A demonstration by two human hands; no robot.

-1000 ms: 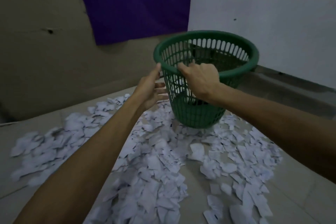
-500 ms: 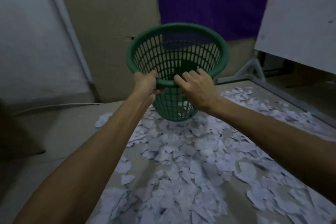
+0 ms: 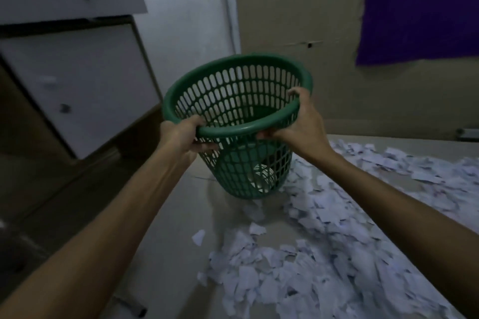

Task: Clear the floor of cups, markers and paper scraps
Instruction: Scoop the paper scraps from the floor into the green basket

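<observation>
A green slotted plastic basket [image 3: 225, 90] is held tilted toward me, its base just above or on the floor at the left edge of the paper pile. My left hand [image 3: 182, 134] grips the near rim on the left. My right hand [image 3: 302, 119] grips the rim on the right, fingers curled over it. A pale object shows through the slots at the basket's bottom. White paper scraps [image 3: 324, 254] lie thickly over the beige floor to the right and in front. No cups are in sight.
A white drawer unit [image 3: 77, 80] stands at the left. A beige wall with a purple cloth [image 3: 420, 8] is behind. A dark cylindrical thing, perhaps a marker [image 3: 134, 305], lies on the floor near the bottom edge. Bare floor [image 3: 168, 228] lies left of the scraps.
The basket has moved left, off the middle of the scraps toward the drawer unit. My left hand went from beside the rim to gripping it. My right hand shifted along the rim to the right.
</observation>
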